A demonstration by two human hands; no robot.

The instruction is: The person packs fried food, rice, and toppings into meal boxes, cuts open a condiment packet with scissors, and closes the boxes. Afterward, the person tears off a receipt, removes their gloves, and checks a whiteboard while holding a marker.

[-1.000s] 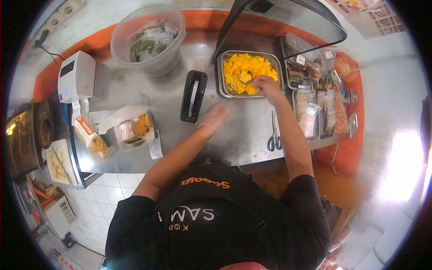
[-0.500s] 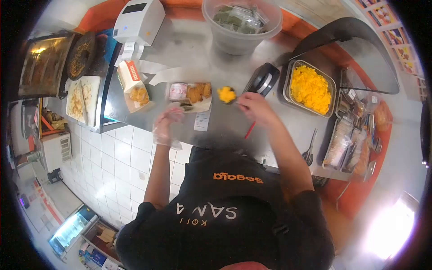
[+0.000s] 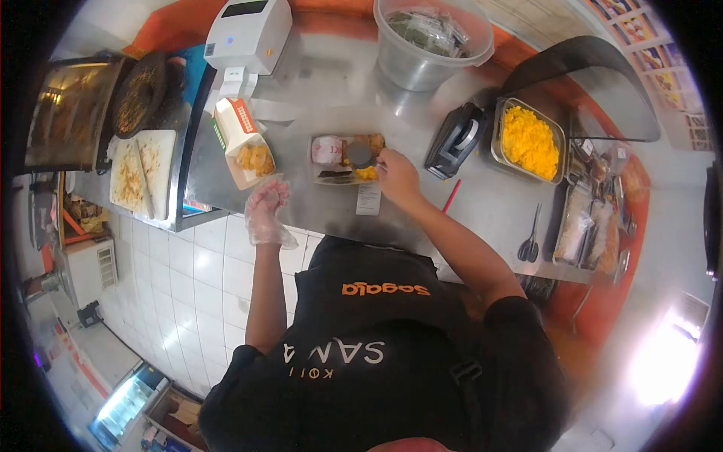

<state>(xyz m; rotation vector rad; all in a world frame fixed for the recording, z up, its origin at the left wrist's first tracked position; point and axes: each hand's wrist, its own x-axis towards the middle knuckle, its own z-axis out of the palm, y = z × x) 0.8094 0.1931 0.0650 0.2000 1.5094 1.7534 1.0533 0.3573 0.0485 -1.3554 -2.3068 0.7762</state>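
Note:
My right hand [image 3: 399,181] grips the handle of a dark round spoon [image 3: 361,154] turned over above an open food box [image 3: 343,180]. Yellow scrambled egg [image 3: 367,173] shows beneath the spoon's edge. In that box sit a white wrapped packet [image 3: 327,150] with red print and brown fried pieces [image 3: 374,140], partly covered by the spoon. My left hand [image 3: 268,205], in a clear plastic glove, is held just in front of a second box [image 3: 237,124] with golden fried food [image 3: 255,159]. Its fingers are curled in, with nothing visible in them.
A glass tray of scrambled egg [image 3: 530,143] stands right, beside a black device [image 3: 456,139]. Scissors [image 3: 530,237], a red pen [image 3: 452,196] and a receipt [image 3: 368,200] lie nearer. Behind are a label printer [image 3: 248,34] and a plastic tub [image 3: 414,64]; a cutting board [image 3: 143,173] with a knife is left.
My right hand has carried the spoon left from beside the box to over it and turned it, with egg now in the box. My left hand has drawn back from that box.

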